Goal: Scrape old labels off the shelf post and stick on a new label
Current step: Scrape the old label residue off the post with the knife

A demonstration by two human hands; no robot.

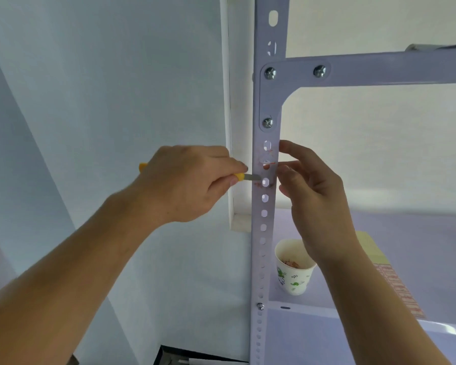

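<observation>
A white perforated shelf post (264, 233) runs top to bottom through the middle of the view. Reddish label remains (267, 162) cling to it at hand height. My left hand (192, 180) grips a yellow-handled knife (241, 176), and its blade tip touches the post's front face just below the remains. My right hand (308, 191) sits at the post's right edge with curled fingers reaching behind it; the index fingertip touches the edge higher up.
A paper cup (294, 270) holding reddish scraps stands on the shelf (353, 330) below my right wrist. Beside it lies a sheet of red-printed labels (398, 285) on a pale yellow pad. A bolted crossbeam (379, 68) runs right above. A white wall is on the left.
</observation>
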